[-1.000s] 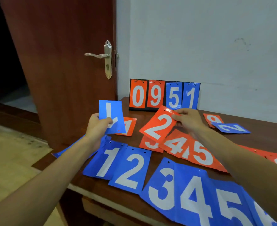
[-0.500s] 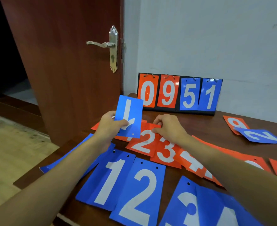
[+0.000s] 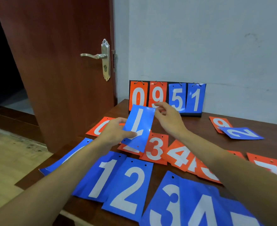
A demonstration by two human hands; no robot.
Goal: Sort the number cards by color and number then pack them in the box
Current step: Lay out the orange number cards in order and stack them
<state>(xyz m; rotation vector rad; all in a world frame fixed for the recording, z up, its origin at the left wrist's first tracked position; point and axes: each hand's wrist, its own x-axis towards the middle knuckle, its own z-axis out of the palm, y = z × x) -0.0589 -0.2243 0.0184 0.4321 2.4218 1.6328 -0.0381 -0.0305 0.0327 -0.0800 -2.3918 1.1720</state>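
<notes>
One head view is all I have on my screen, looking down over a dark wooden table [image 3: 199, 128] set against a pale wall. The person's left hand [image 3: 115, 134] grips a blue 7 card [image 3: 139, 126] by its lower left part, thumb laid across the face. The card is held up off the table, tilted, its numeral upside down to me. The right hand [image 3: 168, 118] is at that card's top right corner with its fingers curled. I cannot tell whether it pinches the corner or only touches it. Beneath the held card lies an overlapping row of red cards: a red 0 [image 3: 100, 128] at the left, then a red 3 [image 3: 155, 149] and a red 4 [image 3: 178, 155], running on under the right forearm. Nearer to me lies an overlapping blue row: a blue 1 [image 3: 101, 176], a blue 2 [image 3: 129, 188], a blue 3 [image 3: 170, 201] and a blue 4 [image 3: 206, 214]. Another blue card [image 3: 69, 157] sits at the table's left edge, partly hidden by the left forearm. Well apart at the far right, a stray blue card [image 3: 240, 132] showing a 2 lies on a red 9 [image 3: 219, 123]. A flip scoreboard [image 3: 167, 98] stands upright against the wall, reading 0 9 5 1. A brown door [image 3: 61, 70] with a metal handle [image 3: 93, 55] stands to the left.
</notes>
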